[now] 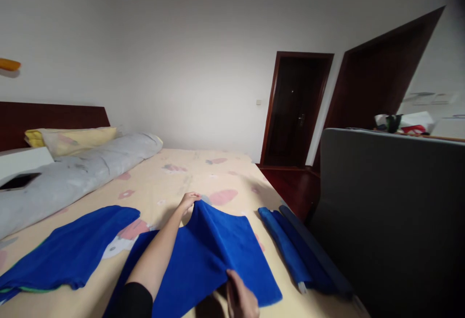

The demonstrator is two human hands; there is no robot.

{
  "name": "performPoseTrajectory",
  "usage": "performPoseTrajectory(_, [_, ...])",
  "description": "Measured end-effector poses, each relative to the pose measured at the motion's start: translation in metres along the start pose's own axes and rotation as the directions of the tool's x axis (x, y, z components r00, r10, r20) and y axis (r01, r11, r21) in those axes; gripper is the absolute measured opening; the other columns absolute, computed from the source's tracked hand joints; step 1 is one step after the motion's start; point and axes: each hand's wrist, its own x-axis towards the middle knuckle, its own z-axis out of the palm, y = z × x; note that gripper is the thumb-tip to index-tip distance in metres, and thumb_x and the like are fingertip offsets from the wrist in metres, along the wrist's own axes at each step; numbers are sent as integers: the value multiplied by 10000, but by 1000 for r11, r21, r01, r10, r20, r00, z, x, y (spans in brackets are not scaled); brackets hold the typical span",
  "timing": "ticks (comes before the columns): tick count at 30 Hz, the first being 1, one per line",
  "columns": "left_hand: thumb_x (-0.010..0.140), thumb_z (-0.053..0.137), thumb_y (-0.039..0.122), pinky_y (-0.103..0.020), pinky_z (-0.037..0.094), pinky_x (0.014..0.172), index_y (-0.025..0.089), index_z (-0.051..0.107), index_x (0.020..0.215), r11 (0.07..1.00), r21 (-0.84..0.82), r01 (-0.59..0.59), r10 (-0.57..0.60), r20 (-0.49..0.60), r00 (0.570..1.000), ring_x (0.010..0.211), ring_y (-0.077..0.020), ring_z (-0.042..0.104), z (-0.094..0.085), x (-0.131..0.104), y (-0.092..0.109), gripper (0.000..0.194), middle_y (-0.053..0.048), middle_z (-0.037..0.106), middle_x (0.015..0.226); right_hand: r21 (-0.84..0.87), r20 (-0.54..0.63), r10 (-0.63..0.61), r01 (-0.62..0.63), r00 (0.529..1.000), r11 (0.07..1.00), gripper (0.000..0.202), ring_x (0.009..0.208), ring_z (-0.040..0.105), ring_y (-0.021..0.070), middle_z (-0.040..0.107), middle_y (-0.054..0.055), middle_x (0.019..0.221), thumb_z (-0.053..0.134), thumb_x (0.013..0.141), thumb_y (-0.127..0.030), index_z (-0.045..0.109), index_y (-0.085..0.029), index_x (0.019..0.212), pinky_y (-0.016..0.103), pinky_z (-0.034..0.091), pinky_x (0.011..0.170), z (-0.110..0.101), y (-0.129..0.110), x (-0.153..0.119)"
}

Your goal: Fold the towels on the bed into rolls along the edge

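Note:
A blue cloth point(196, 260) is spread across the bed in front of me, partly lifted. My left hand point(189, 202) pinches its far edge, raising a peak there. Lower down, my right hand point(241, 296) grips the near edge, and a taut fold runs between the two hands. My left forearm covers part of the cloth. Another blue cloth point(65, 248) with a green edge lies to the left. On the right, several rolled or folded blue cloths point(286, 250) lie side by side near the bed's edge.
The bed point(189, 163) has a cream printed sheet. A long grey bolster point(90, 168), a yellow pillow point(80, 139) and a phone point(20, 181) are at the left. A dark grey panel point(392, 211) stands close on the right. Beyond is a dark door point(294, 110).

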Motion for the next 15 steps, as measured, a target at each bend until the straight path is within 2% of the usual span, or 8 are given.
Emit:
performPoseTrajectory(3, [859, 652, 406, -350, 529, 796, 144, 654, 1059, 990, -137, -40, 35, -36, 999, 892, -172, 649, -37, -7, 14, 329, -72, 684, 1056, 168, -167, 24, 5, 986, 986, 267, 735, 740, 206, 775, 59, 888, 507, 910, -299, 757, -243, 985, 266, 601, 690, -13, 14, 43])
performPoseTrajectory(5, [774, 721, 428, -313, 507, 761, 125, 690, 971, 971, -221, -87, 75, -59, 995, 813, -160, 654, -62, -15, 25, 362, -84, 714, 951, 353, -197, 107, -31, 975, 935, 244, 664, 725, 192, 775, 60, 831, 563, 875, -355, 767, -224, 905, 256, 597, 630, -27, 16, 78])
performPoseTrajectory(8, [643, 796, 458, -303, 488, 727, 113, 713, 903, 936, -311, -162, 140, -92, 986, 752, -162, 650, -98, -32, 41, 440, -104, 727, 870, 585, -59, 224, -149, 973, 797, 253, 557, 668, 177, 751, 46, 716, 623, 826, -416, 765, -207, 846, 275, 574, 545, -47, 14, 128])
performPoseTrajectory(10, [569, 830, 455, -300, 483, 714, 113, 722, 897, 917, -341, -205, 179, -107, 978, 735, -161, 646, -117, -46, 51, 486, -104, 729, 851, 683, 11, 283, -214, 959, 698, 268, 526, 631, 168, 724, 36, 654, 673, 774, -433, 761, -184, 820, 283, 551, 524, -56, 15, 156])
performPoseTrajectory(12, [510, 859, 424, -293, 482, 712, 122, 729, 924, 906, -350, -239, 211, -117, 970, 730, -156, 644, -131, -60, 61, 529, -91, 733, 845, 752, 56, 339, -262, 939, 604, 297, 559, 630, 169, 715, 40, 645, 724, 711, -435, 756, -155, 804, 289, 543, 556, -60, 20, 179])
performPoseTrajectory(15, [485, 877, 380, -278, 482, 704, 134, 736, 943, 900, -334, -282, 245, -148, 958, 728, -149, 642, -142, -78, 73, 539, -66, 736, 828, 819, 136, 376, -318, 916, 477, 339, 593, 628, 163, 717, 56, 670, 774, 644, -411, 748, -126, 827, 297, 536, 608, -60, 30, 207])
